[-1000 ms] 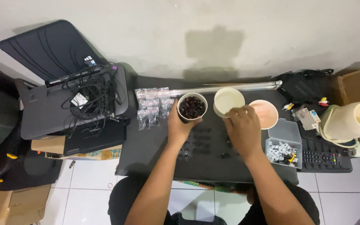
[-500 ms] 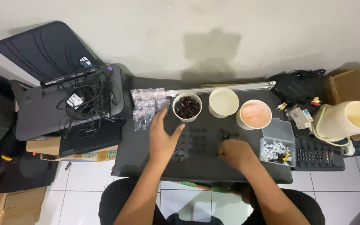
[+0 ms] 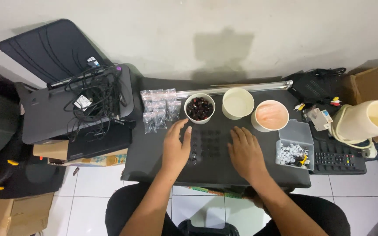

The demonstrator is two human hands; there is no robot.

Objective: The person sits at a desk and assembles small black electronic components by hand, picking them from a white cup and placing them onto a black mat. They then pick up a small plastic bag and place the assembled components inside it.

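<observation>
A person seated at a dark bench [image 3: 154, 161] rests both hands flat on its middle, palms down and grasping nothing: the left hand [image 3: 176, 146] lies open with fingers spread, its fingertips just short of a white cup of dark red and black small parts [image 3: 199, 108], while the right hand [image 3: 245, 153] lies released beside it, fingers pointing toward the back edge. Between and under the hands sit rows of small dark pieces [image 3: 208, 146] laid out on the bench top. Along the back edge stand the cup of parts, an empty cream cup [image 3: 237, 103] and a cup with a pinkish inside [image 3: 270, 115], with a cluster of small clear bags [image 3: 158, 108] toward the back left corner. A clear plastic box of white bits [image 3: 295, 148] sits near the right edge. A black printer topped with tangled cables [image 3: 77, 102] stands off the left edge; a remote control [image 3: 337, 158] lies past the right.
</observation>
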